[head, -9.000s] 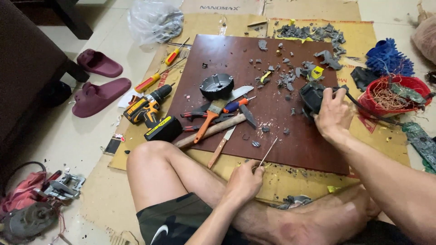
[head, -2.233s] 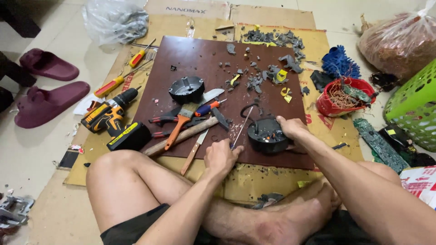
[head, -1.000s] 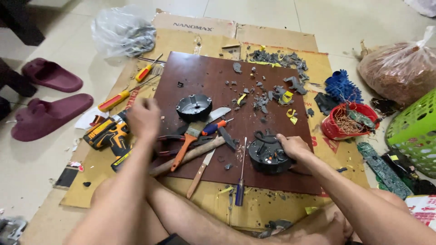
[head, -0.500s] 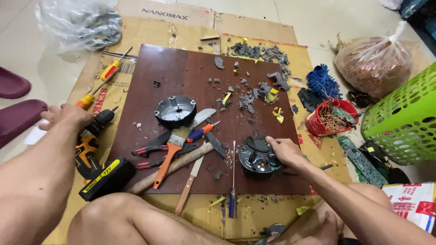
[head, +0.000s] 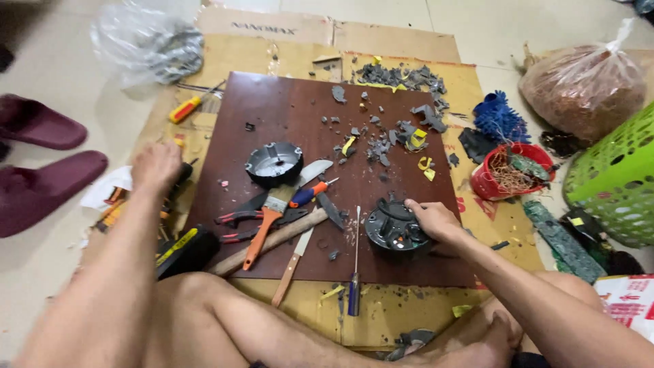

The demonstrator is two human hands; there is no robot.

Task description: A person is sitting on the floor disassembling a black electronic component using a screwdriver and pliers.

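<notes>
Right hand (head: 432, 219) clasping black round housing (head: 395, 232) on board (head: 286, 109); left hand (head: 157, 165) closed over cordless drill (head: 178, 249), mostly hidden.

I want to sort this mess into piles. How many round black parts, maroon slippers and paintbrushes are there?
Round black parts: 2
Maroon slippers: 2
Paintbrushes: 1
Total: 5

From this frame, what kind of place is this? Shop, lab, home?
Probably a home floor used as a makeshift teardown spot, not a proper shop. The person sits on tile with cardboard under a brown board, hand tools scattered about, slippers alongside, and a red bowl of wire scrap.
</notes>
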